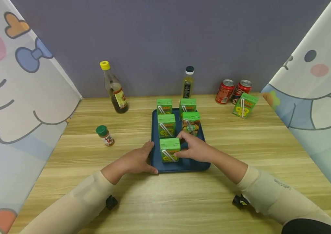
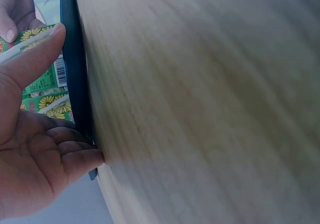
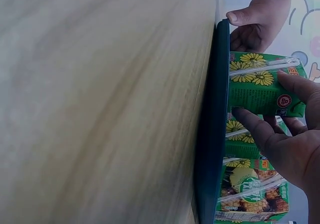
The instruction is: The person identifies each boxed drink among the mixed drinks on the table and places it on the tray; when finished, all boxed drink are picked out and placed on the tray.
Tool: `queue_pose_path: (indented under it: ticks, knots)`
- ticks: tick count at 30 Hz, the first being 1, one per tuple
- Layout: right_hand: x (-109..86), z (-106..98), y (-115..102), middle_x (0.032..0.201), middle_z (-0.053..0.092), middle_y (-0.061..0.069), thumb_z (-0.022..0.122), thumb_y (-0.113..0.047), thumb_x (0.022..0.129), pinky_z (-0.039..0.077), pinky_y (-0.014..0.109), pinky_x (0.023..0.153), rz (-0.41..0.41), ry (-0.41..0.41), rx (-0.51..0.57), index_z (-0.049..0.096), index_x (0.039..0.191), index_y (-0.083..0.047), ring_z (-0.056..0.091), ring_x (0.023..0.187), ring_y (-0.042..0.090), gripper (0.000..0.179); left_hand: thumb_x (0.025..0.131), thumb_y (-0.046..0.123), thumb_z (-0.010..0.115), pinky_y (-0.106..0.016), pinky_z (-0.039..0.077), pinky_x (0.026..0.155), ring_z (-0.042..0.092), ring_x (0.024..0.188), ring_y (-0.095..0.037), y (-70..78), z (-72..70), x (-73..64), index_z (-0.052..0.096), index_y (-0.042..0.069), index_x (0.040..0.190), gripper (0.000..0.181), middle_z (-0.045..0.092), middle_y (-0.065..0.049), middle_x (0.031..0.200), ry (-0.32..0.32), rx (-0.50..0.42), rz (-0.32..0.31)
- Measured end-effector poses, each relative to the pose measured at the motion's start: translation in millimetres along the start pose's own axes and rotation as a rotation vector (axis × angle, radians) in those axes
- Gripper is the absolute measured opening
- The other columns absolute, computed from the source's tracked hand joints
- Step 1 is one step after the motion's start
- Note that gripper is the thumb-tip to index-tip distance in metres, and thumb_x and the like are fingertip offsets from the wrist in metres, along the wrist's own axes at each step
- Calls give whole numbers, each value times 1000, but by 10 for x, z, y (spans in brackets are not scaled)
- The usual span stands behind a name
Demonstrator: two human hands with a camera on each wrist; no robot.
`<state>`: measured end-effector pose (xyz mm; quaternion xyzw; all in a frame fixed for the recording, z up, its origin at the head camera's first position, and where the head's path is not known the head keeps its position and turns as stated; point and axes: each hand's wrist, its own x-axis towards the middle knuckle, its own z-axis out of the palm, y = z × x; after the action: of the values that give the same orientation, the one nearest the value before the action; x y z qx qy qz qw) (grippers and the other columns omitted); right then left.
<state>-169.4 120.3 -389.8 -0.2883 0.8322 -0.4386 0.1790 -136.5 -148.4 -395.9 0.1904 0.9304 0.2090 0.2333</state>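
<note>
On a dark blue tray (image 1: pixel 193 165) stand several green juice boxes with straws on their fronts. My right hand (image 1: pixel 198 149) grips the nearest juice box (image 1: pixel 170 150), thumb at its front and fingers at its side; that box sits upright near the tray's front left. Spread about the tray's front left corner, my left hand (image 1: pixel 137 160) touches the rim with its thumb and fingers. In the left wrist view, the thumb (image 2: pixel 37 57) extends beside the rim. Behind the held box are another green box (image 1: pixel 166 126) and one with a fruit picture (image 1: pixel 191 123).
Left of the tray stand a dark sauce bottle (image 1: pixel 117 94) and a green-capped spice jar (image 1: pixel 105 135). A black-capped bottle (image 1: pixel 187 84) is behind it. At the back right, another juice box (image 1: pixel 245 106) stands before two red cans (image 1: pixel 225 92). A grey wall closes the back.
</note>
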Motion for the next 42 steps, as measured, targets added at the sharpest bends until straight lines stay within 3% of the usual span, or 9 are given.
queue_pose_path:
  ticks: [8, 13, 17, 21, 27, 32, 37, 42]
  knots:
    - [19, 27, -9, 120, 56, 6, 77, -25, 86, 55, 32, 82, 20, -12, 36, 48, 112, -15, 60, 108, 24, 40, 79, 48, 79, -45, 23, 119, 18, 150, -31, -5, -6, -15, 13, 1, 157, 113, 8, -17, 164, 2, -10, -7]
    - [12, 8, 17, 123, 55, 4, 78, -35, 85, 54, 31, 88, 24, -36, 40, 48, 121, -17, 57, 115, 21, 50, 79, 49, 79, -46, 24, 119, 19, 149, -32, -8, -4, -21, 14, 1, 157, 113, 8, -17, 164, 1, -18, -8]
    - [-34, -101, -5, 130, 51, 3, 73, -43, 87, 52, 35, 95, 30, -40, 73, 45, 133, -17, 51, 121, 20, 60, 79, 49, 79, -46, 24, 119, 19, 149, -32, -4, 8, -17, 13, 2, 157, 113, 8, -17, 164, -4, -30, -11]
    - [-80, -305, -83, 135, 49, 7, 65, -40, 95, 49, 42, 98, -16, 20, 92, 43, 137, -15, 49, 124, 27, 54, 79, 48, 80, -46, 22, 119, 18, 150, -31, 7, 8, -25, 13, 2, 157, 113, 7, -16, 164, -3, -34, -14]
    - [-165, -704, -177, 138, 44, 18, 60, -25, 99, 45, 48, 103, -121, 193, 73, 39, 140, -5, 45, 130, 35, 50, 80, 48, 79, -45, 22, 120, 16, 150, -30, 12, -3, -27, 11, 2, 157, 113, 6, -16, 164, -6, -16, -14]
    - [-222, -1103, -168, 149, 33, 14, 64, -21, 96, 30, 55, 113, -167, 464, -76, 31, 147, -5, 35, 137, 33, 63, 79, 48, 79, -45, 21, 120, 15, 151, -29, 19, -7, -24, 11, 2, 157, 113, 6, -15, 164, -8, -9, -23]
    - [-297, -1476, 30, 158, 23, 8, 71, -33, 90, 22, 57, 115, -75, 738, -177, 22, 155, -21, 24, 144, 28, 82, 79, 49, 79, -46, 22, 120, 15, 151, -30, 25, -11, -22, 11, 2, 157, 113, 5, -16, 164, -8, -9, -23]
    - [-369, -1759, 437, 163, 12, 2, 71, -39, 88, 10, 48, 121, 52, 902, -100, 11, 157, -27, 10, 150, 19, 92, 80, 49, 78, -45, 22, 120, 15, 151, -29, 22, -8, -20, 11, 2, 157, 113, 5, -16, 164, -9, -6, -21]
